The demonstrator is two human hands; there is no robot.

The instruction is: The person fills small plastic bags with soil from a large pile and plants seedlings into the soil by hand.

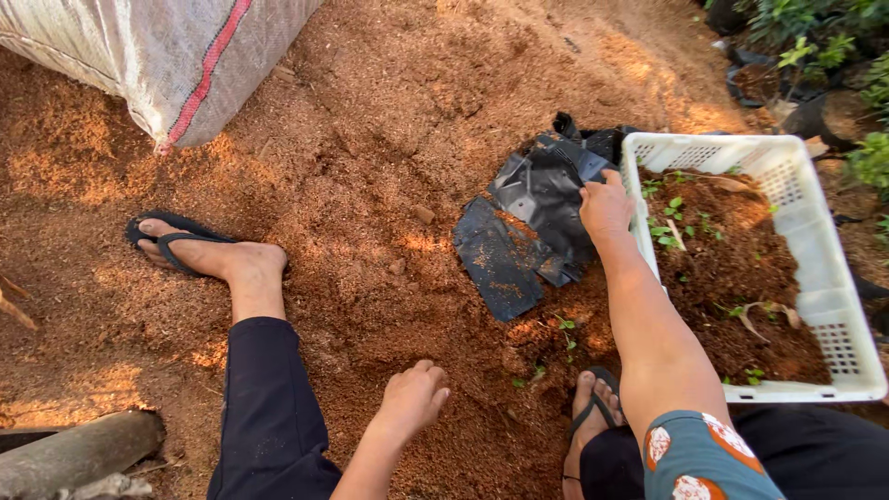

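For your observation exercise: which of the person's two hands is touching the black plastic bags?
The right hand, stretched out onto the black plastic bags beside the white crate. The left hand rests on bare soil, apart from them.

Sawdust ground [370, 139] — black bags [532, 222], white crate [824, 278], sack [167, 56].

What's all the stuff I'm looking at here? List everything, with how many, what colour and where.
Black plastic bags: a small pile, black, dusted with soil, on the ground at centre, beside the crate.
Plastic crate: one, white, at right, filled with brown soil and small green seedlings.
Woven sack: one, grey-white with a red stripe, top left.
Loose soil: reddish-brown, covering the ground.
Log: one, grey, bottom left.
Potted plants: several, green, top right.
Flip-flops: two, dark, one on each foot.
Left hand: loosely curled, resting on the soil, bottom centre.
Right hand: on the black plastic bags, at the crate's edge.
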